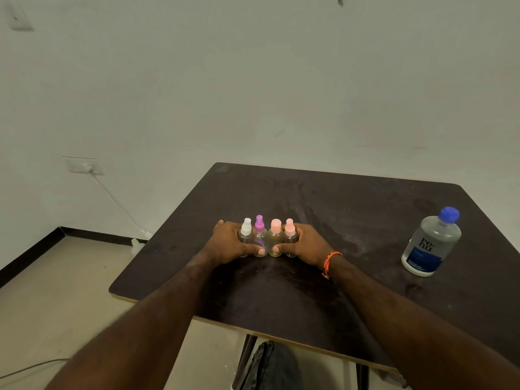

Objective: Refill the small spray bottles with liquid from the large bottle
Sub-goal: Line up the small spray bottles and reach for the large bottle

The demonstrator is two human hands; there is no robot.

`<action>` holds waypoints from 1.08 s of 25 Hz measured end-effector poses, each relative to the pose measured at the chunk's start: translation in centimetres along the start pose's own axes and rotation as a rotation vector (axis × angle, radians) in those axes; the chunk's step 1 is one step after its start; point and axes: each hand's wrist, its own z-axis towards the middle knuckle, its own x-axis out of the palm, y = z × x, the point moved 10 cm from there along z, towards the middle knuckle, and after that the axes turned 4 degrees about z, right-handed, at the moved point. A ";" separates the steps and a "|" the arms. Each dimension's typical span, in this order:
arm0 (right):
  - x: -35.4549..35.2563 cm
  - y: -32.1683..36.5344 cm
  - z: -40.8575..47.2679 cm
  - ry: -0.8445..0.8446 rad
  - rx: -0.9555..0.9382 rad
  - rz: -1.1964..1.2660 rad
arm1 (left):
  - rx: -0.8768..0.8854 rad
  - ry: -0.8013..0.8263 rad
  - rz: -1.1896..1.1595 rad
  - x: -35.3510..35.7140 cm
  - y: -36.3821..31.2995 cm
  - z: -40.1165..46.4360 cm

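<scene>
Dark wood-look table, matt, scuffed w/ pale smears, raw ply edge. At its centre, four small spray bottles: clear glossy plastic, matt pastel caps. Near the table's right edge, large bottle: translucent plastic, blue cap, smooth label. Orange woven thread band on wrist.

You're at a dark brown table pushed near a plain off-white wall, beige floor with black skirting, and a wall socket trailing a white cable.
</scene>
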 end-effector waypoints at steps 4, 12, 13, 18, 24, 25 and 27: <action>-0.1 0.3 -0.7 -0.027 -0.031 0.014 | -0.026 -0.026 -0.009 0.2 0.5 -0.5; -0.5 0.5 -1.0 0.023 -0.038 -0.011 | -0.027 -0.028 -0.009 -0.4 1.2 -0.8; -0.7 0.5 -1.1 0.026 -0.026 -0.005 | -0.022 -0.020 0.003 -0.5 1.4 -0.8; -1.6 -0.8 -1.3 0.007 0.057 -0.024 | -0.018 -0.003 0.075 -0.9 1.7 -1.0; -1.9 -0.3 -2.5 0.031 0.056 0.054 | -0.083 -0.125 -0.114 -3.1 1.7 -2.7; -2.4 0.1 -2.8 0.006 0.045 0.100 | -0.066 -0.186 -0.151 -4.2 1.1 -3.2; -3.9 0.8 -3.7 -0.081 0.014 0.135 | -0.024 -0.313 -0.188 -6.6 -0.3 -4.0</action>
